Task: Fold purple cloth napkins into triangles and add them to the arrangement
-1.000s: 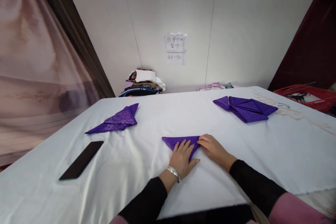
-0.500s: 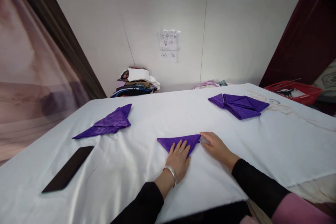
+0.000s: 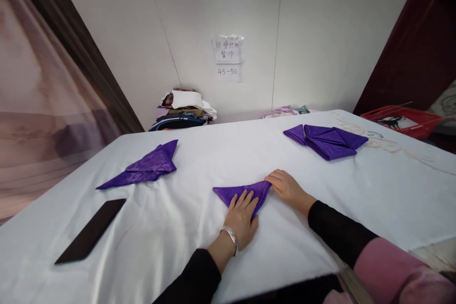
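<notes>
A purple napkin (image 3: 228, 193), folded into a triangle, lies on the white-covered table in front of me. My left hand (image 3: 242, 218), with a silver bangle at the wrist, rests flat on its lower part, fingers spread. At the napkin's upper right corner, my right hand (image 3: 285, 188) has its thumb and fingers pinched on the cloth. Another folded purple napkin (image 3: 151, 164) lies to the left, long and pointed. Farther back on the right are more folded purple napkins (image 3: 326, 141), close together.
A dark flat rectangular board (image 3: 90, 232) lies at the left of the white tablecloth (image 3: 160, 247). A pile of folded clothes (image 3: 183, 111) stands behind the table by the wall. At the far right is a red basket (image 3: 422, 126) with a black item inside.
My right hand has shifted slightly up and left and closed on the napkin's right corner. My left hand stays flat on the cloth. The camera view has tipped a little.
</notes>
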Demonstrator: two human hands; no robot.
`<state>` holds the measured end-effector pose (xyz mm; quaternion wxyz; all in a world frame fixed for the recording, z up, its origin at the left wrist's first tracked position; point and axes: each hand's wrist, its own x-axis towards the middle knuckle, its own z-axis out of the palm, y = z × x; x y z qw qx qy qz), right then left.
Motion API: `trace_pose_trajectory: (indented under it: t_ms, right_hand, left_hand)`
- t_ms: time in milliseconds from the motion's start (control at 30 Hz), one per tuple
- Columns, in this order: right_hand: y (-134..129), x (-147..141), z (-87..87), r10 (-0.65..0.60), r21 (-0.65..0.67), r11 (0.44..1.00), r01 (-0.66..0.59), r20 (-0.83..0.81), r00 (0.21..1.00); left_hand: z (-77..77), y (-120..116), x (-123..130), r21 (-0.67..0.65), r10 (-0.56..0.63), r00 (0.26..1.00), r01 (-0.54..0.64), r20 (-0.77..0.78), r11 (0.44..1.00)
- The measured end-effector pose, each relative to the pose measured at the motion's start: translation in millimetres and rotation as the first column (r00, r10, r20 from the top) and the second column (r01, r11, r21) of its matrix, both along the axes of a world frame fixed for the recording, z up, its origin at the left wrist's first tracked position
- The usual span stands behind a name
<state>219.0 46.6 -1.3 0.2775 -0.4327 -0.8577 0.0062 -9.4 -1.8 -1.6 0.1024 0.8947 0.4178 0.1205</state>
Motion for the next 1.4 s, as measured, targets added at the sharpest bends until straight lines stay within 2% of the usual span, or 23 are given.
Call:
trace_pose_trajectory:
  t_ms: [167,267,367,467,600,733,767,833,900,967,1067,1233,1267,1333,1400]
  right_hand:
    - [-1.5,11.6,-10.3,-0.215,-0.066,0.976,0.207,-0.172,0.961]
    - [-9.7,14.5,-10.5,-0.315,-0.132,0.948,0.290,-0.248,0.916]
    - [-20.7,8.0,-3.6,-0.361,-0.244,0.923,0.297,-0.288,0.887]
    - [-26.5,-3.2,2.7,-0.361,-0.300,0.913,0.277,-0.278,0.890]
    - [-21.0,-11.0,2.2,-0.311,-0.283,0.926,0.249,-0.201,0.929]
    - [-16.7,-14.1,1.0,-0.295,-0.149,0.949,0.278,-0.107,0.949]
    - [-18.4,-16.7,2.0,-0.276,-0.103,0.959,0.266,-0.107,0.955]
    - [-24.7,-24.8,4.6,-0.167,-0.050,0.985,0.163,-0.098,0.981]
    - [-32.3,-35.0,5.6,-0.010,-0.098,0.995,0.006,-0.038,0.999]
    - [-37.2,-43.6,2.8,0.091,-0.221,0.972,-0.081,0.038,0.995]
    - [-37.0,-49.0,-7.2,0.132,-0.353,0.932,-0.088,0.101,0.986]
    - [-32.8,-46.5,-17.4,0.142,-0.356,0.931,-0.087,0.132,0.981]
    - [-33.0,-46.1,-17.4,0.143,-0.351,0.932,-0.086,0.142,0.979]
    - [-34.0,-45.7,-16.5,0.155,-0.344,0.935,-0.093,0.157,0.975]
    - [-34.8,-45.6,-15.8,0.167,-0.340,0.935,-0.105,0.160,0.973]
  left_hand:
    - [0.5,-0.7,0.9,-0.008,0.012,1.000,-0.012,0.013,1.000]
    - [0.9,-1.3,0.7,-0.001,0.010,1.000,-0.010,0.023,1.000]
    - [1.1,-1.2,0.6,0.002,0.010,1.000,-0.010,0.008,1.000]
    - [1.0,-0.7,0.9,0.012,0.008,1.000,-0.008,-0.020,1.000]
    - [0.6,-2.0,1.3,0.015,0.009,1.000,-0.008,-0.020,1.000]
    - [1.4,-5.8,1.0,0.004,0.023,1.000,-0.023,0.010,1.000]
    - [1.7,-6.6,1.1,0.003,0.023,1.000,-0.024,0.017,1.000]
    - [2.3,-7.9,1.5,0.006,0.022,0.999,-0.022,0.026,1.000]
    - [2.5,-8.7,2.6,0.002,0.023,0.999,-0.023,0.037,1.000]
    - [2.1,-9.3,3.9,-0.014,0.022,0.998,-0.022,0.052,1.000]
    - [1.3,-9.0,4.0,-0.041,0.022,0.994,-0.018,0.104,0.999]
    - [5.4,3.9,-15.3,-0.100,0.010,0.941,0.025,0.339,0.995]
    - [6.7,9.2,-23.6,-0.087,0.048,0.919,-0.015,0.391,0.996]
    - [8.0,21.7,-44.0,-0.052,0.182,0.864,-0.179,0.470,0.982]
    - [6.1,34.9,-66.2,-0.050,0.333,0.804,-0.356,0.493,0.933]
